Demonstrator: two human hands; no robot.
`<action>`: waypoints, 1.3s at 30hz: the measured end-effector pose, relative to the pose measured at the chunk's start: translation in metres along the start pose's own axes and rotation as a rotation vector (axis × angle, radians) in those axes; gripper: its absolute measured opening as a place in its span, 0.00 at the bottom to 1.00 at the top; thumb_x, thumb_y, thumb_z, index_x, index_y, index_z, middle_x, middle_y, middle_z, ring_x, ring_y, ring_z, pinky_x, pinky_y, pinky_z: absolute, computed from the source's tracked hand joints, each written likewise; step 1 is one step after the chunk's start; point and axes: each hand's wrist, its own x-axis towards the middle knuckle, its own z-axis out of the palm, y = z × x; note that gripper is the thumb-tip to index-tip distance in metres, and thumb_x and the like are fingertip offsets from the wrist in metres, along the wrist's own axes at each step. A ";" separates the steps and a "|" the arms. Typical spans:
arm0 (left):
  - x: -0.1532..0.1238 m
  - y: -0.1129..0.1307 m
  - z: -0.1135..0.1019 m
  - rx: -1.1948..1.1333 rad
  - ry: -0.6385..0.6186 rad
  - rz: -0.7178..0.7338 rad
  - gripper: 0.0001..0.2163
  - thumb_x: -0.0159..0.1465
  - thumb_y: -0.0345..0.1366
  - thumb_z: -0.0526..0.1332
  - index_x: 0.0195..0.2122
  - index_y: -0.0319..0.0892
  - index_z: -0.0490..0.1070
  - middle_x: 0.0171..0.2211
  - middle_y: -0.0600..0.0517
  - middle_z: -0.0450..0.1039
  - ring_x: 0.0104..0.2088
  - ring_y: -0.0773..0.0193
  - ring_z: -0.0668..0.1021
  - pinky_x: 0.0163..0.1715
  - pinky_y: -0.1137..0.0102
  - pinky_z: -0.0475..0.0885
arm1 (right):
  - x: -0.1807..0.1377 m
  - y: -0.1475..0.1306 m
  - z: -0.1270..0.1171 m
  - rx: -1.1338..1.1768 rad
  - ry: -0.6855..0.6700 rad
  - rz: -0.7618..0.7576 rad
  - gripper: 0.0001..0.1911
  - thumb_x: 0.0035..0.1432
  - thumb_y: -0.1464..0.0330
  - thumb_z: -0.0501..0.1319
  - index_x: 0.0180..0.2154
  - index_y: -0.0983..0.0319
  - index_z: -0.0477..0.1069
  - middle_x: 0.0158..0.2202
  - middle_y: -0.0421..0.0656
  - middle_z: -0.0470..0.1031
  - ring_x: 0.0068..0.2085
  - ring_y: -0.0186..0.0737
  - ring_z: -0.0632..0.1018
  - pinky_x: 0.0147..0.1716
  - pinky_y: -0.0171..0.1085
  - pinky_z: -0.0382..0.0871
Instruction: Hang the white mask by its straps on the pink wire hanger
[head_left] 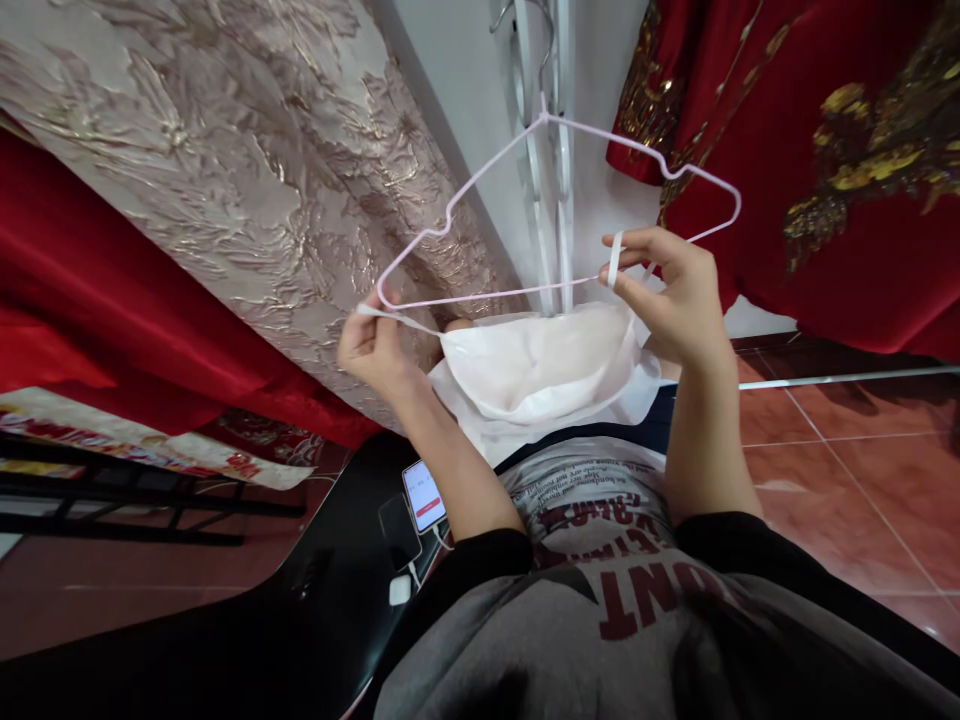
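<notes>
A pink wire hanger (491, 163) hangs in front of me, its hook up by the white rack. Below its lower bar lies a white garment with thin straps and a cup-like top edge (540, 360), over my lap. At the hanger's left corner, my left hand (373, 345) pinches one strap, which stretches across to the garment. Further right, my right hand (667, 285) holds the other strap (616, 260) as a small loop between thumb and fingers, close to the lower bar. Whether the right fingers also grip the bar, I cannot tell.
Pale embossed fabric (262, 180) and red cloth (112, 270) hang on the left. A red garment with gold sequins (817, 180) hangs at right. White rack uprights (564, 200) stand behind the hanger. Two phones, one lit (424, 495), lie on a black seat (322, 590) beside me.
</notes>
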 end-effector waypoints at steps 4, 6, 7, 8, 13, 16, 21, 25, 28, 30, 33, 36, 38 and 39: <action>0.013 0.012 -0.010 -0.207 -0.130 0.032 0.11 0.62 0.37 0.72 0.46 0.43 0.83 0.52 0.50 0.85 0.51 0.64 0.85 0.57 0.67 0.78 | -0.001 -0.001 0.002 0.004 -0.012 0.001 0.14 0.60 0.61 0.71 0.48 0.55 0.81 0.43 0.43 0.85 0.45 0.47 0.85 0.51 0.49 0.77; 0.018 0.020 -0.004 -0.248 -0.228 0.029 0.11 0.66 0.39 0.72 0.48 0.44 0.84 0.54 0.51 0.85 0.54 0.63 0.84 0.59 0.65 0.77 | 0.000 -0.002 0.002 0.016 -0.010 -0.002 0.14 0.59 0.61 0.71 0.47 0.55 0.81 0.43 0.42 0.85 0.44 0.46 0.84 0.51 0.49 0.77; 0.021 0.024 0.002 -0.221 -0.265 0.029 0.10 0.68 0.40 0.72 0.48 0.45 0.85 0.53 0.51 0.85 0.54 0.61 0.84 0.59 0.64 0.77 | 0.000 -0.003 0.002 0.025 -0.007 -0.003 0.13 0.58 0.61 0.72 0.46 0.54 0.81 0.43 0.42 0.85 0.44 0.46 0.84 0.51 0.49 0.77; 0.024 0.027 0.009 -0.173 -0.297 0.031 0.09 0.69 0.40 0.71 0.48 0.46 0.86 0.53 0.51 0.85 0.54 0.60 0.85 0.58 0.63 0.78 | 0.000 -0.003 0.002 0.033 -0.003 -0.003 0.13 0.58 0.61 0.72 0.45 0.54 0.81 0.42 0.42 0.85 0.44 0.46 0.84 0.51 0.48 0.78; 0.040 0.041 0.044 0.143 -0.594 0.042 0.06 0.71 0.34 0.69 0.42 0.47 0.88 0.42 0.50 0.87 0.41 0.58 0.84 0.47 0.60 0.79 | 0.001 -0.003 0.002 0.055 0.005 0.007 0.13 0.57 0.60 0.73 0.44 0.54 0.81 0.40 0.41 0.84 0.43 0.45 0.83 0.51 0.48 0.78; 0.048 0.046 0.059 0.288 -0.736 -0.067 0.09 0.68 0.25 0.69 0.33 0.46 0.86 0.31 0.52 0.83 0.29 0.63 0.77 0.36 0.63 0.75 | 0.000 -0.002 0.003 0.065 0.005 -0.001 0.13 0.57 0.58 0.73 0.43 0.54 0.80 0.40 0.41 0.84 0.43 0.45 0.83 0.51 0.48 0.78; 0.047 0.032 0.059 0.268 -0.621 -0.184 0.17 0.70 0.24 0.64 0.24 0.45 0.78 0.20 0.55 0.71 0.23 0.67 0.67 0.29 0.65 0.67 | -0.001 -0.002 0.003 0.083 0.004 -0.022 0.13 0.59 0.60 0.73 0.44 0.55 0.80 0.40 0.41 0.84 0.42 0.45 0.84 0.53 0.48 0.77; 0.037 0.008 0.038 0.170 -0.419 -0.317 0.16 0.75 0.32 0.63 0.27 0.45 0.74 0.20 0.56 0.70 0.24 0.68 0.68 0.30 0.66 0.65 | -0.002 0.001 0.006 0.074 -0.024 -0.024 0.13 0.58 0.61 0.73 0.45 0.55 0.80 0.40 0.41 0.84 0.43 0.46 0.84 0.54 0.50 0.76; 0.018 -0.006 0.027 0.042 -0.317 -0.414 0.11 0.74 0.41 0.66 0.33 0.47 0.74 0.25 0.56 0.75 0.29 0.67 0.75 0.36 0.66 0.71 | -0.002 0.002 0.009 0.067 -0.033 -0.013 0.12 0.59 0.61 0.72 0.45 0.54 0.79 0.41 0.41 0.84 0.44 0.47 0.84 0.56 0.51 0.75; 0.001 -0.012 0.027 -0.031 -0.262 -0.446 0.11 0.71 0.48 0.68 0.37 0.48 0.74 0.31 0.54 0.80 0.35 0.64 0.80 0.40 0.66 0.74 | -0.003 0.000 0.011 0.064 -0.035 -0.003 0.12 0.60 0.59 0.72 0.45 0.54 0.79 0.42 0.42 0.84 0.46 0.48 0.84 0.56 0.53 0.75; -0.021 -0.015 0.033 -0.056 -0.304 -0.448 0.18 0.64 0.56 0.72 0.40 0.48 0.74 0.38 0.50 0.84 0.40 0.61 0.84 0.43 0.67 0.77 | -0.004 -0.005 0.014 0.071 -0.047 -0.008 0.13 0.61 0.56 0.72 0.44 0.53 0.79 0.43 0.42 0.84 0.47 0.50 0.84 0.57 0.55 0.75; -0.031 -0.010 0.039 -0.041 -0.344 -0.426 0.20 0.64 0.58 0.71 0.40 0.47 0.74 0.37 0.49 0.84 0.38 0.61 0.85 0.42 0.68 0.77 | -0.003 -0.001 0.013 0.135 -0.025 -0.019 0.13 0.60 0.56 0.73 0.45 0.50 0.80 0.48 0.43 0.85 0.50 0.52 0.83 0.59 0.57 0.76; -0.031 -0.002 0.040 -0.028 -0.325 -0.415 0.18 0.67 0.57 0.69 0.39 0.46 0.74 0.34 0.50 0.84 0.35 0.62 0.85 0.40 0.69 0.78 | -0.002 0.013 0.007 0.194 0.112 -0.027 0.16 0.59 0.57 0.74 0.47 0.50 0.79 0.51 0.45 0.84 0.53 0.52 0.83 0.59 0.55 0.77; -0.030 0.002 0.040 -0.023 -0.313 -0.409 0.17 0.68 0.55 0.68 0.39 0.46 0.74 0.33 0.50 0.83 0.34 0.62 0.85 0.39 0.69 0.78 | -0.001 0.024 0.002 0.216 0.237 -0.031 0.17 0.58 0.58 0.74 0.48 0.51 0.78 0.51 0.47 0.83 0.53 0.52 0.82 0.58 0.55 0.77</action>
